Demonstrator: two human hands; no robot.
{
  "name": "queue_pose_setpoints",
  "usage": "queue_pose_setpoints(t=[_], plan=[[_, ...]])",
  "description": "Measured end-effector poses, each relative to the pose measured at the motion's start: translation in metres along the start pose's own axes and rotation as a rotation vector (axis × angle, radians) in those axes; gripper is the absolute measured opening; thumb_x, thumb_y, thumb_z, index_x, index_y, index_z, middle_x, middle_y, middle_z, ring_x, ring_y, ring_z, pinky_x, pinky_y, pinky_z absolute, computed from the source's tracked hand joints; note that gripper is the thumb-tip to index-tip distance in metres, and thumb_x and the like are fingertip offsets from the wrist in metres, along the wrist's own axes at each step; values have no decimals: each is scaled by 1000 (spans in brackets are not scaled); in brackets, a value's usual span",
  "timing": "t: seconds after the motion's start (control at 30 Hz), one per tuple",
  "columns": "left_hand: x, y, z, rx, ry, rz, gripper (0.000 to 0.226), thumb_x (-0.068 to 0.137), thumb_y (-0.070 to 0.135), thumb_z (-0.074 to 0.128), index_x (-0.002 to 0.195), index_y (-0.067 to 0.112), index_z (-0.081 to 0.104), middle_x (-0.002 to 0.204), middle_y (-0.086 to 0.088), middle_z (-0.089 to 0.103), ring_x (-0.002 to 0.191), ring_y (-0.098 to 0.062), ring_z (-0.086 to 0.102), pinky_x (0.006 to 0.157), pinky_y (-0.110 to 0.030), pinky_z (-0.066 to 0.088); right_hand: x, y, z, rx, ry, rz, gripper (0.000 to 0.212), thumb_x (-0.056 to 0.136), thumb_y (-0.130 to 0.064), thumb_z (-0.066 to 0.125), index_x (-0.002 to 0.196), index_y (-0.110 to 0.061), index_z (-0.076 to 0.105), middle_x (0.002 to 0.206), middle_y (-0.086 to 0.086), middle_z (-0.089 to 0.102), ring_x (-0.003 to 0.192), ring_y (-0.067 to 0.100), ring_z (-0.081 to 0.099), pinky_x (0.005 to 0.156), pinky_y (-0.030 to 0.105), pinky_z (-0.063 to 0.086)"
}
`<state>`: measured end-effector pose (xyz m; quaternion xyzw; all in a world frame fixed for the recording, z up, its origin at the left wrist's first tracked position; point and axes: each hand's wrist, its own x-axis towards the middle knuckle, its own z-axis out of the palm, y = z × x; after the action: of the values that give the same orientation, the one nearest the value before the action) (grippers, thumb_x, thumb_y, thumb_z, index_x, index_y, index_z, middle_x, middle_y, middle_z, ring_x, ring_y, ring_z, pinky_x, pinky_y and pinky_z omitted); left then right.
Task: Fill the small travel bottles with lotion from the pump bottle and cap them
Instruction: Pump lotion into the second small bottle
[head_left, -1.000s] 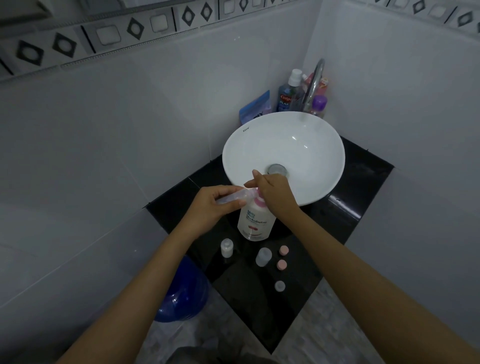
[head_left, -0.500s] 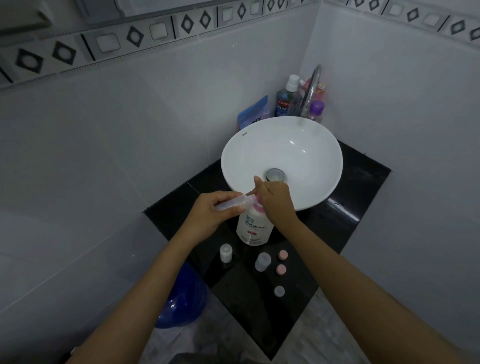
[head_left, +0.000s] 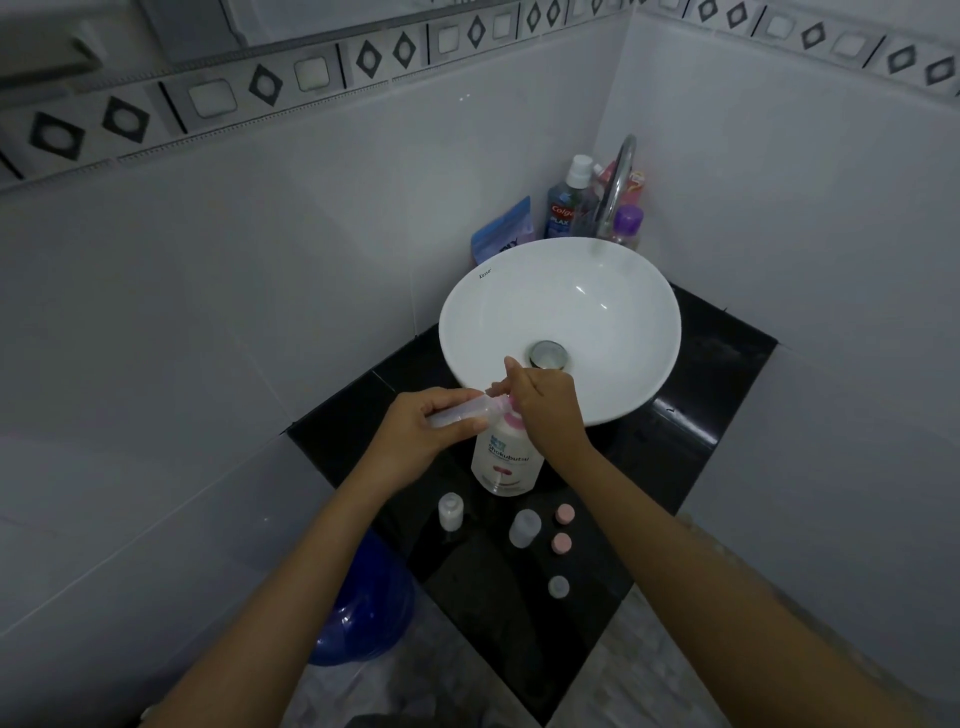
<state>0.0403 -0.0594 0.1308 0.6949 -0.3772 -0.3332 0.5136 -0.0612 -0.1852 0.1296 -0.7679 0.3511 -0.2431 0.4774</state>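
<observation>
A white pump bottle with a pink pump head stands on the black counter in front of the sink. My right hand rests on top of the pump head and covers it. My left hand holds a clear travel bottle on its side, its mouth against the pump nozzle. Two more small travel bottles stand uncapped on the counter below. Two pink caps and one clear cap lie to their right.
A white bowl sink with a chrome tap sits behind the pump bottle. Toiletry bottles and a blue pouch crowd the corner. A blue bucket stands on the floor left of the counter. Tiled walls close in both sides.
The hands, the travel bottle and the pump bottle keep the same pose. Only the camera view has shifted slightly.
</observation>
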Motion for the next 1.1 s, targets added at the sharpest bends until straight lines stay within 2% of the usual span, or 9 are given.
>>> queue_pose_setpoints(t=[0.13, 0.33, 0.47, 0.5, 0.6, 0.8, 0.9, 1.0, 1.1], plan=[[-2, 3, -2, -15, 11, 9, 37, 81, 19, 68, 118, 16, 63, 106, 11, 66, 96, 10, 60, 72, -1, 45, 2, -8, -6, 19, -54, 88, 46, 97, -31, 40, 83, 2, 70, 79, 27, 68, 56, 14, 53, 60, 23, 43], [-2, 5, -1, 3, 24, 26, 36, 82, 17, 68, 117, 16, 63, 104, 11, 66, 92, 13, 60, 70, 1, 43, 4, -8, -2, -13, -7, 63, 43, 99, -19, 38, 86, 2, 73, 83, 16, 73, 63, 2, 58, 73, 1, 40], [-2, 1, 2, 12, 5, 12, 35, 82, 18, 68, 116, 16, 64, 104, 9, 67, 93, 9, 61, 72, -2, 45, 2, -1, 1, 28, -63, 105, 42, 99, -24, 39, 90, 0, 71, 91, 24, 71, 72, 24, 65, 88, 37, 53], [-2, 1, 2, 9, 5, 8, 35, 82, 18, 68, 117, 16, 64, 105, 9, 68, 93, 9, 61, 72, -2, 46, 2, 0, 1, 42, -51, 105, 42, 99, -25, 39, 90, 0, 71, 90, 25, 71, 75, 27, 66, 87, 37, 52], [-4, 4, 0, -9, 13, 10, 35, 82, 16, 68, 117, 15, 64, 104, 10, 67, 92, 11, 61, 71, -1, 45, 3, -3, -3, 16, -49, 84, 39, 98, -21, 42, 91, 1, 73, 90, 19, 73, 77, 15, 64, 75, 7, 42], [-3, 10, -1, -18, 14, 23, 35, 82, 16, 67, 117, 16, 63, 102, 16, 65, 90, 15, 60, 71, 0, 44, 7, -6, -2, 102, -25, 96, 38, 97, -24, 44, 92, 0, 73, 90, 16, 73, 75, 14, 64, 71, 1, 40], [-3, 7, 1, -34, 7, 4, 33, 82, 14, 68, 114, 19, 64, 101, 16, 66, 92, 13, 61, 71, -1, 45, 4, 1, -1, 179, -40, 124, 35, 96, -29, 45, 95, -5, 70, 96, 31, 67, 81, 42, 64, 69, 26, 50], [-4, 4, 1, -33, -7, -4, 32, 82, 13, 68, 113, 19, 65, 102, 14, 66, 93, 11, 62, 71, -2, 46, 0, 2, 1, 132, -59, 140, 39, 98, -28, 40, 97, -4, 71, 101, 28, 68, 87, 36, 65, 86, 45, 50], [-5, 5, 0, -44, 3, 0, 35, 82, 15, 68, 117, 16, 64, 105, 11, 67, 95, 10, 61, 71, -2, 46, 4, -1, -1, 59, -40, 86, 36, 97, -24, 44, 93, -5, 74, 96, 14, 73, 76, 3, 60, 81, 7, 44]])
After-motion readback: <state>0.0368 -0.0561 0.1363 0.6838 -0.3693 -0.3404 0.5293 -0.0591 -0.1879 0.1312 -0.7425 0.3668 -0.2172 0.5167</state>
